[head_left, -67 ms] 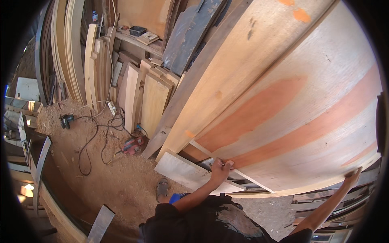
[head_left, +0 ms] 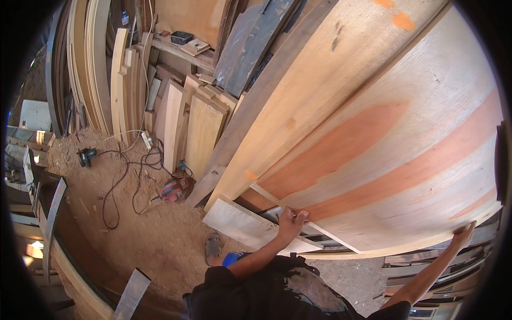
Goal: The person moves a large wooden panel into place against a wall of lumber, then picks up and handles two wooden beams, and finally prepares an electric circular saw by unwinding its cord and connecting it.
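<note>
A large plywood panel (head_left: 368,176) with orange-brown streaks leans over the right side, its bottom edge close to my body. My left hand (head_left: 292,221) is closed round that edge, thumb toward the right, beside a narrow pale strip (head_left: 333,237). Whether something small is also pinched there cannot be made out. Farther right, my right hand (head_left: 464,230) has its fingers curled over the panel's lower right corner. A whitish board (head_left: 240,220) lies low, left of my left hand. Under the panel's edge, dark gaps show between wooden pieces.
Long wooden boards (head_left: 272,106) lean left of the panel. A red power tool (head_left: 175,189), a dark green power tool (head_left: 87,157) and tangled cords (head_left: 128,170) lie on the sawdust-covered floor. Upright planks (head_left: 96,64) stand at the back left; stacked timber (head_left: 442,266) lies at lower right.
Both hands keep their hold on the panel's edge. The picture has shifted very slightly; nothing else visibly differs.
</note>
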Available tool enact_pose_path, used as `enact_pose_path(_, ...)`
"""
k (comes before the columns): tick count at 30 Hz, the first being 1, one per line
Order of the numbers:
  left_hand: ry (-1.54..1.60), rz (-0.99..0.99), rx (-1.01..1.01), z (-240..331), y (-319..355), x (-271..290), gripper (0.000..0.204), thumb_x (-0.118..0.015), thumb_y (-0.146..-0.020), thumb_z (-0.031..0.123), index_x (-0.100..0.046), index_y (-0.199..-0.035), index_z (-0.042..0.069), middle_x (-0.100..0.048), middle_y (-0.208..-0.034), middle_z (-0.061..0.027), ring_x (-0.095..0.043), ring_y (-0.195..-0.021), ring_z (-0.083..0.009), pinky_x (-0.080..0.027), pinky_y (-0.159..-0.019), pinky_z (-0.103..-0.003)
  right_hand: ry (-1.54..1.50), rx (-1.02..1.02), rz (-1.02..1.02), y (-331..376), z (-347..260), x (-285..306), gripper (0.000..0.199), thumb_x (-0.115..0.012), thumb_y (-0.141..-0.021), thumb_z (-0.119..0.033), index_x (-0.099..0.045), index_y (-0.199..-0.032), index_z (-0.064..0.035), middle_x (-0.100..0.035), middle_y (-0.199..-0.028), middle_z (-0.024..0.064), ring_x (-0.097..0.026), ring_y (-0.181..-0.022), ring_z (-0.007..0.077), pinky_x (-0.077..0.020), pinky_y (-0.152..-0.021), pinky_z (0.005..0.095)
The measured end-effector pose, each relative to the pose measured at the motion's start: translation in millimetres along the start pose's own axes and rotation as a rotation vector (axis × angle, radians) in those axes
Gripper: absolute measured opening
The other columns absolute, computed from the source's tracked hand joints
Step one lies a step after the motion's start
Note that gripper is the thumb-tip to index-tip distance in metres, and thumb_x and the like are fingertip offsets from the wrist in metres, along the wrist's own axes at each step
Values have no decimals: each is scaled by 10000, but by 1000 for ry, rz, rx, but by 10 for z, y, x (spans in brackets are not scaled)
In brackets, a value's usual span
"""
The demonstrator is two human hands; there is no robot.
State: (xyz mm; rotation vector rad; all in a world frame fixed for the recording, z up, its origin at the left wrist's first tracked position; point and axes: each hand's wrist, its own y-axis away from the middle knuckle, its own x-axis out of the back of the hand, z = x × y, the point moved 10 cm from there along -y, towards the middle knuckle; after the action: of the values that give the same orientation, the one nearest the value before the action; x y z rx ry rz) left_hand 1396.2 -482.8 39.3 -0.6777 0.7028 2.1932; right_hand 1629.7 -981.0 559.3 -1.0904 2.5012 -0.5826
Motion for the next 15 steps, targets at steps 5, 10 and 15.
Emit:
enact_pose_path(5,-2,-34,-10,-11,-9,-1,313,-635,-910,98,-456,-1109,-64,-583,-1075,-158,-654,-877,-184,-616,-718,-310,116,58,-64,-578,155,125,560,-620,-905,-418,-565,-1332,-60,-536,-1358,107,-546,-1172,270,-494,-935,392)
enact_pose_path(10,57,-53,29,47,-98,-9,336,-630,-911,88,-438,-1142,-63,-584,-1075,-156,-655,-889,-192,-617,-717,-311,-18,-57,5,-346,184,3,563,-637,-893,-425,-582,-1314,-56,-555,-1334,104,-551,-1160,248,-498,-917,377)
enact_pose_path(15,14,-41,-28,84,-120,4,319,-624,-921,114,-451,-1105,-81,-606,-1046,-169,-679,-882,-218,-611,-702,-319,-26,63,-19,-415,135,-66,574,-634,-893,-444,-594,-1295,-36,-550,-1349,101,-552,-1154,235,-496,-912,364)
